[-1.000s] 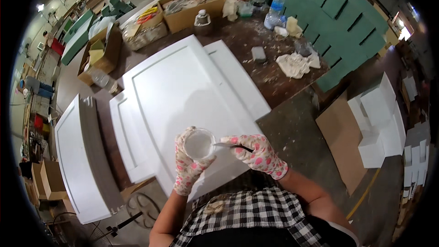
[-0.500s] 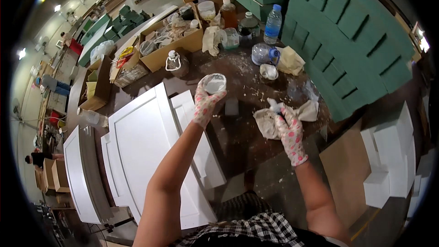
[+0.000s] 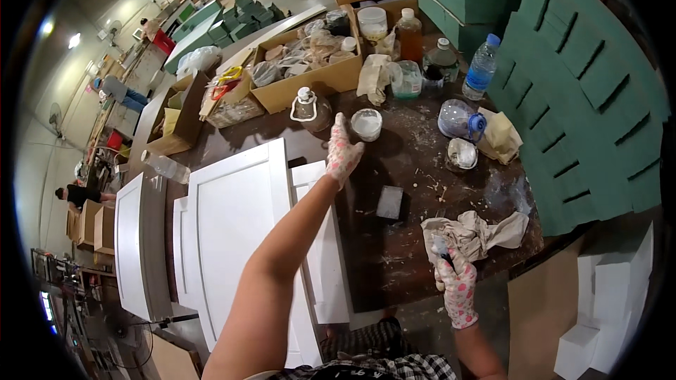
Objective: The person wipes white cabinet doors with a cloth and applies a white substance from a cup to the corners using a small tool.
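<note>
Head view, from the table's (image 3: pixel 384 267) left edge: a stack of curved white panels (image 3: pixel 137 246) stands there, with a clear bottle (image 3: pixel 167 167) lying just behind it. Next, a framed white panel (image 3: pixel 236 218) reaches past the table's near edge. Beyond, toward the far edge, sit a cardboard box (image 3: pixel 310 83) of crumpled bags and a white-capped jug (image 3: pixel 313 114).

Right of the jug, the gloved left hand (image 3: pixel 343 151) has its fingers extended and thumb apart, gripping nothing that shows. A plastic cup (image 3: pixel 366 127) of white paste stands just beside it on the table, seemingly already set down (whether the thumb still touches it, one cannot tell). Nearer lies a grey block (image 3: pixel 389 202).

By the near right corner, the gloved right hand (image 3: pixel 460 288) has its fingers curled around a dark-handled tool (image 3: pixel 446 258), its pale end over a crumpled cloth (image 3: pixel 479 234); the tool appears not yet let go. At the right edge lean green slotted boards (image 3: pixel 581 109).
</note>
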The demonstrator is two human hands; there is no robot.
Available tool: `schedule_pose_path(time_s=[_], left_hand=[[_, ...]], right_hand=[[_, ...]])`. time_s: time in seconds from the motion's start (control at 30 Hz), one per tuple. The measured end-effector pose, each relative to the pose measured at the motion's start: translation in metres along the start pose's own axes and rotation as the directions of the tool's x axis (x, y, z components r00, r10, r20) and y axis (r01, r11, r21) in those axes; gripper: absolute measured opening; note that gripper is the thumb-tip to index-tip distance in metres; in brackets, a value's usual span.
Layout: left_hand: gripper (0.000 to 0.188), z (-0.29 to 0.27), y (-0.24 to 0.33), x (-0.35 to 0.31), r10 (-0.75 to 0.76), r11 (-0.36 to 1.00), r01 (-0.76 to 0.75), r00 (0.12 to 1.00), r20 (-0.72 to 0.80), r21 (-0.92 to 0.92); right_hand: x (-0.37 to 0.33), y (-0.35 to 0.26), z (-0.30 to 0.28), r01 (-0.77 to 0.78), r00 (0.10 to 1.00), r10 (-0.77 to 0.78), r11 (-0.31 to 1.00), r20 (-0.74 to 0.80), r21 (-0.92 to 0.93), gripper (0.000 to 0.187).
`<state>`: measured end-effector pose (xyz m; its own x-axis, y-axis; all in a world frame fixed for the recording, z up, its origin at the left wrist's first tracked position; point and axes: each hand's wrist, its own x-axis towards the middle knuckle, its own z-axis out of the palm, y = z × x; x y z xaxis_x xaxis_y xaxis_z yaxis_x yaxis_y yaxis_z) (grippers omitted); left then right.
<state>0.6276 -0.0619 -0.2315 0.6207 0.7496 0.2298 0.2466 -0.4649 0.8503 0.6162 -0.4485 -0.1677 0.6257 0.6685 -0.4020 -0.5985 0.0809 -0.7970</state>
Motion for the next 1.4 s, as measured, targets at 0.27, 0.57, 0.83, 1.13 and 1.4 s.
schedule_pose_path(time_s=[0.27,0.57,0.83,1.13,1.4], left_hand=[[0.053,-0.087,0.057,0.078,0.165,0.639,-0.042,0.983,-0.084,0.768],[0.022,-0.121,0.071,0.097,0.291,0.842,-0.249,0.957,-0.015,0.478],[0.028,-0.057,0.113,0.080,0.347,0.859,-0.414,0.903,0.253,0.300],[0.071,-0.062,0.100,0.015,0.380,0.743,-0.442,0.897,0.227,0.504],[0.047,-0.153,0.059,-0.127,0.296,0.836,-0.284,0.954,0.050,0.469]], right_hand=[[0.003,0.011,0.017,-0.150,0.987,0.135,0.972,0.093,0.181,0.027],[0.000,0.008,0.006,-0.064,0.996,0.066,0.997,0.060,-0.034,0.026],[-0.007,0.009,0.021,-0.083,0.992,0.087,0.995,0.087,-0.052,0.027],[0.019,-0.038,0.008,0.223,0.975,-0.214,0.938,0.063,-0.265,0.043],[0.147,-0.094,-0.031,0.368,0.847,-0.521,0.441,0.100,-0.819,0.028]])
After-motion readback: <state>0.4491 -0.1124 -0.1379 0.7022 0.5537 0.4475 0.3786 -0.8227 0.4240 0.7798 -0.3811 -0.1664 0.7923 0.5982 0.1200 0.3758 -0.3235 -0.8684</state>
